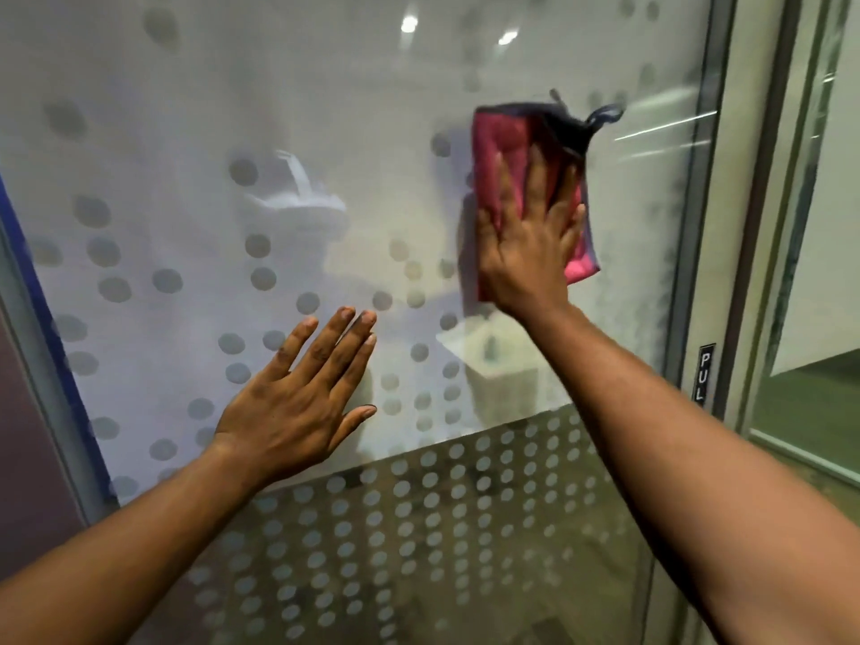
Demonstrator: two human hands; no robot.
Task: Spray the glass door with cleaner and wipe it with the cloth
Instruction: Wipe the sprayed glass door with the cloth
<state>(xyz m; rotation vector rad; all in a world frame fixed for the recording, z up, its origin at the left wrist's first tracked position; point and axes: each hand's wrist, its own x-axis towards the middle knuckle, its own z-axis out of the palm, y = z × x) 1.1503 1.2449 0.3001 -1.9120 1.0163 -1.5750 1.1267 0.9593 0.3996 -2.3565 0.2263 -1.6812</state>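
Note:
The glass door (195,109) fills the view, frosted and patterned with round dots. My right hand (528,251) presses a folded pink cloth (500,137) with a dark trim and loop flat against the glass at the upper right. Its fingers are spread over the cloth. My left hand (298,402) lies flat on the glass lower and to the left, fingers apart, holding nothing. No spray bottle is in view.
The door's metal frame (707,225) runs down the right side, with a small black "PULL" label (705,374) on it. Beyond it is another glass panel (809,272). A blue strip (32,272) edges the door at the left.

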